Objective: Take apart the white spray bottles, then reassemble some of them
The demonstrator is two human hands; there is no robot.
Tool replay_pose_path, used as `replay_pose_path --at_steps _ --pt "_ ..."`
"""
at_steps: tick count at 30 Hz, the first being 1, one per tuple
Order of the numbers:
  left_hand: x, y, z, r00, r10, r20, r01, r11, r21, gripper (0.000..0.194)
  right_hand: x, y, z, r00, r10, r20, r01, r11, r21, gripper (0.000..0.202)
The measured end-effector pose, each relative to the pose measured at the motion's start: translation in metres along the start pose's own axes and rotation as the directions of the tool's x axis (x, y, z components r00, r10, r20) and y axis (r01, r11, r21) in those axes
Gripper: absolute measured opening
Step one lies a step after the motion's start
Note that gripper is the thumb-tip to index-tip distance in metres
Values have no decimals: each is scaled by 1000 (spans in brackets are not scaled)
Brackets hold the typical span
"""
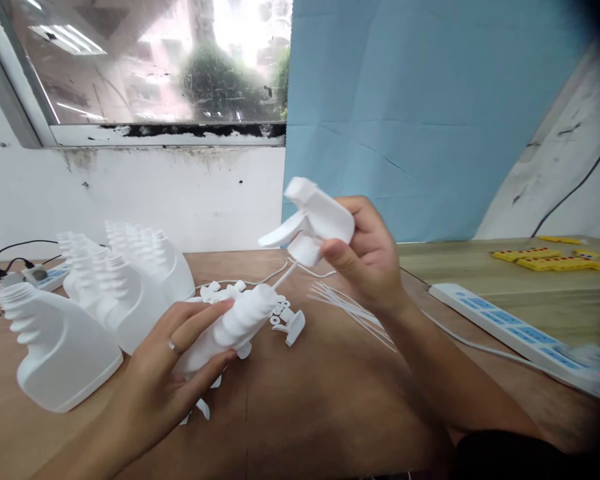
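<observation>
My left hand (175,353) is closed around a white plastic bottle (237,323) with a ribbed neck, tilted with its mouth up and to the right. In my right hand (367,253) is a white trigger spray head (325,213), gripped by its back and cap. A thin white tube (285,275) runs from the cap down to the bottle's mouth, its lower end apparently inside. The cap stays apart from the neck. Behind and below the bottle lie small white plastic parts (280,310), including a loose trigger piece (294,327).
Several white bottles (65,353) stand at the left. Loose thin tubes (350,310) lie on the brown table (320,413), right of centre. A power strip (505,327) with a white cable is at the right, and yellow pieces (555,259) lie farther back.
</observation>
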State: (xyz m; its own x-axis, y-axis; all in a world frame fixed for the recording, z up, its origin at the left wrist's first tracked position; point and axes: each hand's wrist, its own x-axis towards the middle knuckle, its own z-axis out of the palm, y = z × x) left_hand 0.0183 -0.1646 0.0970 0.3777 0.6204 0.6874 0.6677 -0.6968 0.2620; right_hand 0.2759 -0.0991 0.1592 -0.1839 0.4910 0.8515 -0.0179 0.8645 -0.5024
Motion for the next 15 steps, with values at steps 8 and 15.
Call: replay_pose_path --at_steps 8,15 --pt "51 8 27 923 -163 350 272 918 -290 47 5 7 3 969 178 172 -176 984 -25 24" --pt "54 -3 41 906 -109 408 263 901 -344 47 4 20 1 932 253 260 -274 961 48 25"
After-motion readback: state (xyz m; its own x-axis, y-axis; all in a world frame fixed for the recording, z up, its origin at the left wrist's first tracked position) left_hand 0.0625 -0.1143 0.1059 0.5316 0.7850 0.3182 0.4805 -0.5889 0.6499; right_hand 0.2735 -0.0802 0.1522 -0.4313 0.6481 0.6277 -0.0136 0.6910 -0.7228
